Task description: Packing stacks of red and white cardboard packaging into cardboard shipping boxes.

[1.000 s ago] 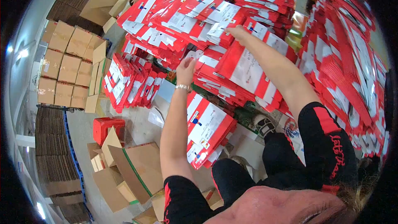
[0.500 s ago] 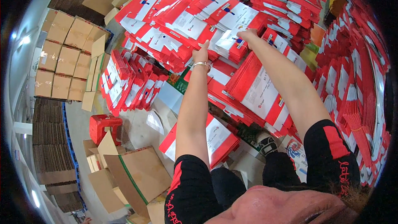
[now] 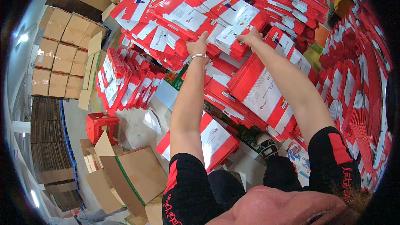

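My arms stretch forward over a heap of flat red-and-white printed bags, stacked in bundles. Between my hands lies a bundle of bags (image 3: 228, 36), white across the middle and red at the edges. My right hand (image 3: 252, 38) grips its right side, thumb on the top face. At its left side is my left hand (image 3: 196, 45), thumb pointing up and a bangle at the wrist; its other fingers are mostly hidden against the red edges. Nearer to me and to the right rests a large bag stack (image 3: 263, 93). A lower stack (image 3: 214, 139) lies by my left forearm.
Tall bag piles (image 3: 358, 79) rise on the right. Another bag pile (image 3: 127, 81) stands on the floor at left, near a red stool (image 3: 101, 126). Open cartons (image 3: 135, 179), sealed boxes (image 3: 66, 56) and flattened cardboard (image 3: 52, 150) fill the left side.
My left hand has shifted slightly up and left, its wrist turned. My right hand stays at the bundle's right side, thumb now reaching further over it. The whole view has shifted slightly.
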Demonstrator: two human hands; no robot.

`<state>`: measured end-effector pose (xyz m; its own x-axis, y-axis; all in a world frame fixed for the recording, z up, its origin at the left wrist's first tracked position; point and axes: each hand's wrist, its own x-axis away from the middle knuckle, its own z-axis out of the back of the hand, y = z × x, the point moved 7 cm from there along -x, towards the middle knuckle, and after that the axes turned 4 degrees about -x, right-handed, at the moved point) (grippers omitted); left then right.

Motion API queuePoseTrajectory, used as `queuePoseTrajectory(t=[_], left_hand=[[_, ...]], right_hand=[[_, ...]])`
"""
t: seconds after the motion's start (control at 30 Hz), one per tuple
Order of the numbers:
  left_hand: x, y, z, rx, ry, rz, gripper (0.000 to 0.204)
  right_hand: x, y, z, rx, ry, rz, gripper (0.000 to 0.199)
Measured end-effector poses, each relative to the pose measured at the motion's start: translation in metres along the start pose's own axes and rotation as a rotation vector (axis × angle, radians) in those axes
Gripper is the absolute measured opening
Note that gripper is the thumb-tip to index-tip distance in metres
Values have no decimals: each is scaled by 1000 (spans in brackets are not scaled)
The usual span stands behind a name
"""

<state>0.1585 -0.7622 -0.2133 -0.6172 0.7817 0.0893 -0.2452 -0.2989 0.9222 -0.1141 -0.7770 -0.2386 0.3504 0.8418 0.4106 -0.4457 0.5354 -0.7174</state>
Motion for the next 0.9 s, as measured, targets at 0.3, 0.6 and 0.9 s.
queuePoseTrajectory(t=[0.3,0.6,0.9], left_hand=[[-38,87,31,-258,193,-362,96],[-138,100,56,72,57,-312,100],[-89,118,8,455,-78,-275,104]], right_hand=[[-6,10,-3,9,1,181,113],[3,5,-6,12,-26,230,116],[-3,6,-11,-7,-7,232,120]])
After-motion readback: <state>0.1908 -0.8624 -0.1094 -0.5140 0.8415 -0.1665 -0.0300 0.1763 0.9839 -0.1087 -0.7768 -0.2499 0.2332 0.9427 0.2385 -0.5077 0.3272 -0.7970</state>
